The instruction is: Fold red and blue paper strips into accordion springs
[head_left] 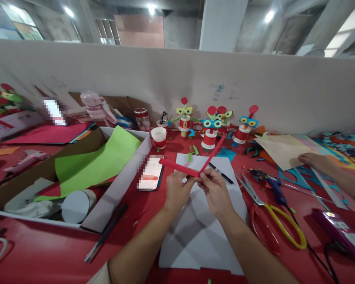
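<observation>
Two red paper strips (177, 167) meet at an angle where my fingertips come together, above a white sheet of paper (192, 236). My left hand (179, 187) pinches the strip that points left. Close beside it, my right hand (214, 189) pinches the joint, from which the other strip rises to the upper right. My fingers cover how the strips overlap. A black marker (221, 173) lies on the paper just behind my right hand. Small green folded paper springs (192, 152) lie past the strips. To the right rest scissors (263, 205) with one red and one yellow handle.
Several paper-cup figures (211, 134) stand at the back, with a paper cup (159, 137) nearby. At left is a cardboard box (118, 189) holding green paper (100, 165). A blue glue gun (276, 189) with a cord lies right. Another person's hand (316, 161) touches beige paper (284, 152).
</observation>
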### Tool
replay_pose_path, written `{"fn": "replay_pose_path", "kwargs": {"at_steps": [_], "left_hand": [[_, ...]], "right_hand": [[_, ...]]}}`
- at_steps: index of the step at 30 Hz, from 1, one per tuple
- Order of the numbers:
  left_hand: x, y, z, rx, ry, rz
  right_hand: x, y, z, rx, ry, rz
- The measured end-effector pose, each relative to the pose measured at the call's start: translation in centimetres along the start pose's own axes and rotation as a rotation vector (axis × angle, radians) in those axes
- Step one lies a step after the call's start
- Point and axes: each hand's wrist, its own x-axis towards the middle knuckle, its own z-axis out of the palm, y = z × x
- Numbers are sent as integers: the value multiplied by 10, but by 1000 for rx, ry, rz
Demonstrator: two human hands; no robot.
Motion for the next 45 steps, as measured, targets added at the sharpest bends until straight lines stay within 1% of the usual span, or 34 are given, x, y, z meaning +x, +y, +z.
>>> {"fn": "replay_pose_path", "kwargs": {"at_steps": [3, 6, 9, 13, 16, 20, 22, 24, 28, 30, 34, 36, 39, 41, 45], "left_hand": [[1, -1, 0, -35, -3, 8], [1, -3, 2, -148, -41, -30], [0, -5, 6, -280, -68, -128], [-1, -3, 11, -455, -64, -297], [-2, 3, 11, -509, -73, -376], [-1, 4, 9, -490, -137, -363], [-1, 0, 7, -454, -138, -360], [0, -5, 5, -427, -125, -384], [2, -10, 3, -407, -103, -425], [3, -9, 3, -388, -86, -426], [2, -6, 3, -408, -80, -469], [3, -5, 3, -399, -71, -483], [4, -6, 3, -363, -14, -492], [4, -6, 3, -412, -14, -484], [3, -3, 4, -546, -76, -458]], "right_hand": [[-1, -1, 1, -2, -4, -1], [-2, -1, 1, -24, 21, -54], [-1, 1, 0, -64, 25, -98], [1, 6, -4, -105, 5, -135], [2, 8, -6, -179, 40, -194], [1, 7, -5, -237, 79, -225], [-1, 6, -3, -233, 83, -226], [-2, 5, -1, -191, 86, -211], [-3, 6, 1, -63, 57, -112], [-3, 8, 1, -90, 56, -114], [-1, 11, -2, -192, 94, -191], [0, 11, -3, -205, 82, -193], [-1, 11, -2, -210, 63, -167], [-2, 11, -3, -222, 82, -159], [-4, 11, -3, -240, 106, -211]]}}
